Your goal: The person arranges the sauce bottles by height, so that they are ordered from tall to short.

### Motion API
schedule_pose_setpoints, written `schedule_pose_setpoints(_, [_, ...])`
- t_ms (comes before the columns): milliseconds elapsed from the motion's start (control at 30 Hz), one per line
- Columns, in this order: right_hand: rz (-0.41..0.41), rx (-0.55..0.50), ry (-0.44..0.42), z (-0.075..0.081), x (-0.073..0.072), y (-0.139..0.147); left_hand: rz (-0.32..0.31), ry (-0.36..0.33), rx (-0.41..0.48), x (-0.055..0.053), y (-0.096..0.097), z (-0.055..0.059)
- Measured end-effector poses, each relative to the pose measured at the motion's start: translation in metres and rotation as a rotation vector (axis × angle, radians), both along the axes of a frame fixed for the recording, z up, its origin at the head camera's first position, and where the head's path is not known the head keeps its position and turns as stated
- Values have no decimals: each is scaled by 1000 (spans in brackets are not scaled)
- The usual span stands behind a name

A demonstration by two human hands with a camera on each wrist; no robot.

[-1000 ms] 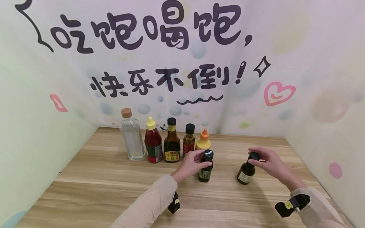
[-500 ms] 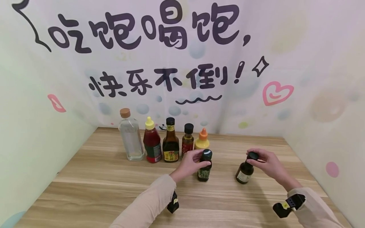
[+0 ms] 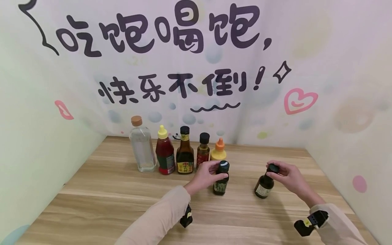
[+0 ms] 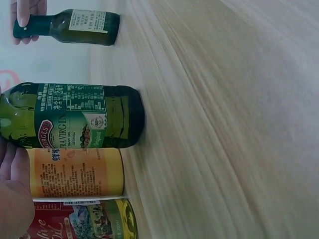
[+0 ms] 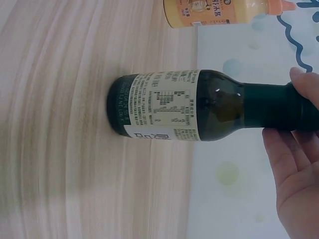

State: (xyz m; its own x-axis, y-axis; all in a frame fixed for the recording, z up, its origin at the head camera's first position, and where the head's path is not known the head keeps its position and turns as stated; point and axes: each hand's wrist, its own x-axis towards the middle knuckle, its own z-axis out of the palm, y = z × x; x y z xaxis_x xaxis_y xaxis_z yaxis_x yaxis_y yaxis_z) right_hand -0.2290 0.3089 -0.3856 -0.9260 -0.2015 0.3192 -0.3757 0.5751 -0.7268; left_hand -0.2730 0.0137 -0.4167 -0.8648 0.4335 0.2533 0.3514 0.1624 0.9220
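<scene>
My left hand (image 3: 206, 176) grips the neck of a small green olive oil bottle (image 4: 75, 117), whose label reads extra virgin. That bottle stands upright on the wooden table, in front of a yellow squeeze bottle (image 3: 217, 154) with an orange nozzle. Farther right, my right hand (image 3: 288, 175) pinches the dark cap and neck of a small dark green bottle (image 5: 164, 105) with a cream label. In the head view this bottle looks slightly tilted; whether its base fully touches the table I cannot tell.
Left of the yellow bottle, a row holds a red-labelled oil bottle (image 3: 202, 153), a brown sauce bottle (image 3: 185, 153), a red squeeze bottle (image 3: 164, 153) and a clear bottle (image 3: 142, 146) with a brown cap. A printed cloth (image 3: 183, 68) hangs behind the wooden table (image 3: 101, 211).
Both hands keep their hold on the two bottles, which stay in place. Only the head view shifts slightly, and my right forearm moves a little.
</scene>
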Motion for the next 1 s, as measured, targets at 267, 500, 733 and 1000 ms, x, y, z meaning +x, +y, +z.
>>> schedule_pose_setpoints(267, [17,8,12,2,-1,-3,-28,35,-62,-3,-4,6])
schedule_pose_setpoints(500, [29,-7,4,4,-1,-4,-35,22,-110,-3,-6,12])
schedule_pose_setpoints(733, [11,-13,-13,3,-1,-3,6,50,-130,-3,0,13])
schedule_pose_setpoints(1000, [10,-27,-3,2,2,-1,68,100,-127,3,15,16])
